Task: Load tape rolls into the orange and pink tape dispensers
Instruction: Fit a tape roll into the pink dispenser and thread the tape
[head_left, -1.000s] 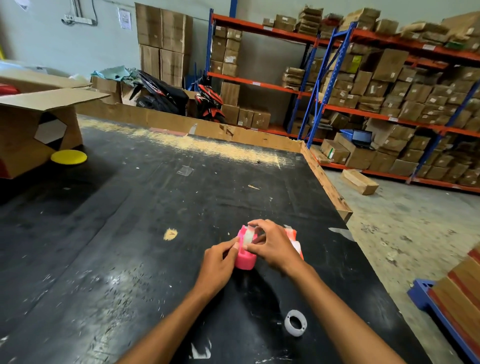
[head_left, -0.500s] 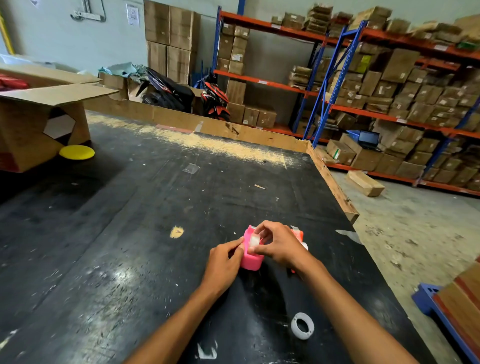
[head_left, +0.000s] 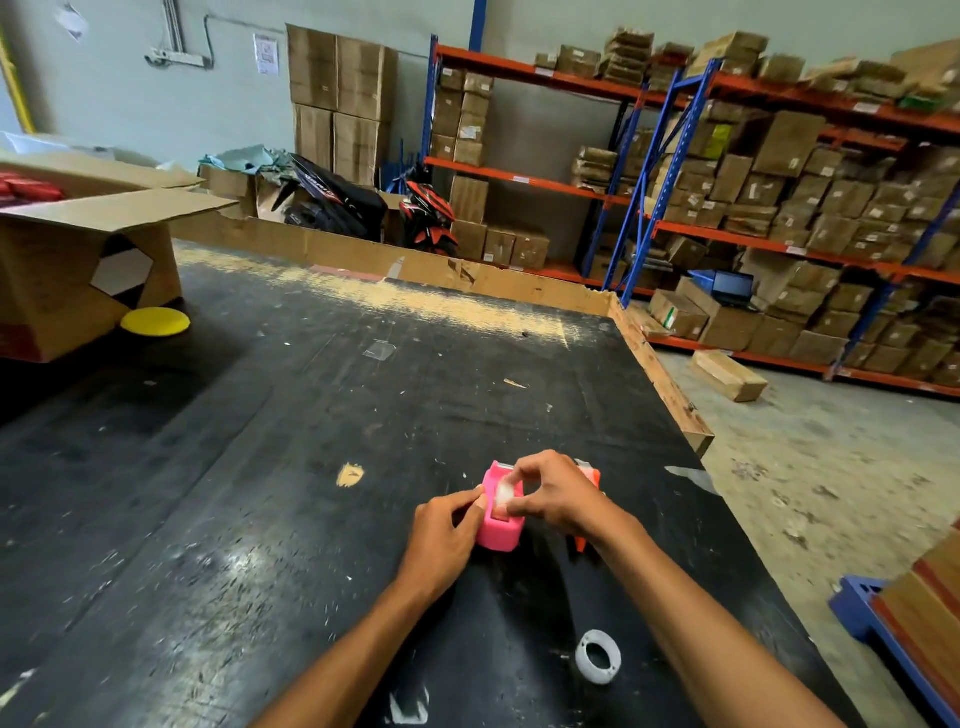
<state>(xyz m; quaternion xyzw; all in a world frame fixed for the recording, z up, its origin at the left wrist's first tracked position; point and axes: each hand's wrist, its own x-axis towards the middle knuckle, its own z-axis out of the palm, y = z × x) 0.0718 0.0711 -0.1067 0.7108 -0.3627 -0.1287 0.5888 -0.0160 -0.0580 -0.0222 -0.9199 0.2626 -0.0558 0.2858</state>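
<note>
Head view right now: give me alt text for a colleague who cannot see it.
Both hands work on a pink tape dispenser standing on a black table: the left hand steadies its side while the right hand presses a pale tape roll into its top. An orange dispenser sits mostly hidden behind the right hand, and a white ring lies nearer the person.
</note>
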